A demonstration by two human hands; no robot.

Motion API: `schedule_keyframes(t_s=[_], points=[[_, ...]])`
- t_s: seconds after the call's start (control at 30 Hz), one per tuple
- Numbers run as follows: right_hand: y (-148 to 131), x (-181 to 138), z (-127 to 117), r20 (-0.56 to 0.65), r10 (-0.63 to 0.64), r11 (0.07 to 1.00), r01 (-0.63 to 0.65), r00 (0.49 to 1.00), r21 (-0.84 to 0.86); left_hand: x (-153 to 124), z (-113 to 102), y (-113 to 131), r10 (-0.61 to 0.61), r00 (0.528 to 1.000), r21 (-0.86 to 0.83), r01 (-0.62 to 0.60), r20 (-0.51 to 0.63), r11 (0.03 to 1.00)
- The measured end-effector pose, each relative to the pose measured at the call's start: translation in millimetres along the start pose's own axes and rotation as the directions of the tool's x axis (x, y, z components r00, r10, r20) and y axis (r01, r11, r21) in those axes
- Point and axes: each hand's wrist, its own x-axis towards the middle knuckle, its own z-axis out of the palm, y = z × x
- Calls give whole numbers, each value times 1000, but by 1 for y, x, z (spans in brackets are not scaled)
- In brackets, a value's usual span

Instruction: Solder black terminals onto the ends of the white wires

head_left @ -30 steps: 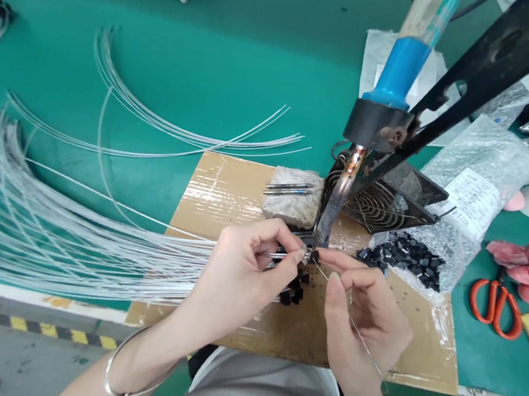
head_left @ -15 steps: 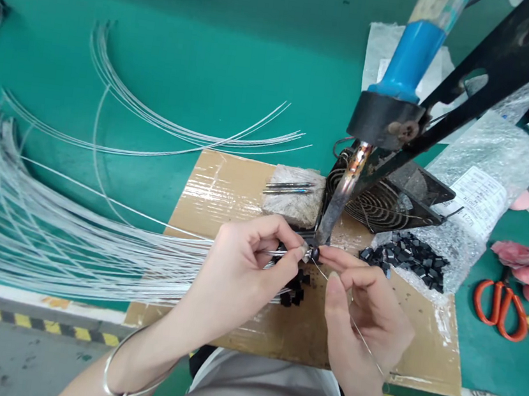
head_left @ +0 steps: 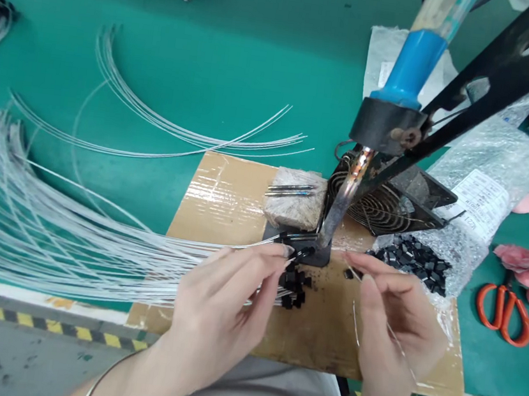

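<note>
My left hand (head_left: 227,306) is closed in a pinch, its fingertips at a white wire with a black connector (head_left: 304,254) at its end. The fingers partly hide the grip. Just above lies the hot tip of a soldering iron (head_left: 334,216), over a dark block (head_left: 320,255). My right hand (head_left: 400,327) pinches a thin strand of solder wire (head_left: 395,339) that trails down across the palm. A small black piece (head_left: 348,273) shows by those fingertips; whether it is held I cannot tell. Below the left fingertips sit black-ended wires (head_left: 294,288).
White wires (head_left: 94,248) spread leftward over the green table. Cardboard (head_left: 227,187) carries a pad with metal rods (head_left: 292,211). A black fan (head_left: 384,200) stands behind the iron. Black pieces (head_left: 415,261) fill a plastic bag at right, near orange scissors (head_left: 503,314).
My hands have moved apart and away from the iron's tip: the left slightly down and left, the right to the right with the solder wire. The dark block beneath the tip now shows more.
</note>
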Motion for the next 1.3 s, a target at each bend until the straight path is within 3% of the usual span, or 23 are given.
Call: schedule_keyframes(t_s=[0.07,0.13,0.23,0.33,0.43,0.53,0.63,0.73,0.87,0.97,1.13,1.3], points=[[3,4,-7,-76,-13,1000,13,997,-11,-15,6,-4,71,993,76,-64,-95,995],[5,6,-13,-143,-9,1000,7,990,-17,-28,13,-9,46,987,62,-36,-155,997],[7,8,-20,-234,6,999,-15,972,-35,-37,15,-16,-72,987,-29,69,-145,997],[9,9,-25,-291,1,999,-14,957,-41,-25,0,-28,-151,981,-10,151,-120,989],[15,10,-30,-316,16,999,-29,949,-38,12,-21,-57,-163,970,176,195,-183,965],[21,13,-32,-311,31,999,-37,950,-15,67,-33,-100,-270,947,227,305,-173,925],[25,15,-32,-300,41,999,-41,953,4,120,-26,-136,-299,945,209,323,-135,923],[27,14,-32,-298,64,998,-62,952,16,156,-6,-153,-296,951,165,308,-92,937],[31,13,-34,-296,76,997,-75,952,16,176,21,-154,-281,957,92,286,-68,954],[33,13,-35,-297,57,998,-62,953,-8,181,22,-149,-300,948,16,304,-109,953],[34,12,-35,-283,56,998,-60,957,-5,182,-19,-130,-338,911,-173,302,-238,937],[34,12,-35,-268,27,1000,-27,963,4,151,-65,-93,-275,906,-289,183,-322,940]])
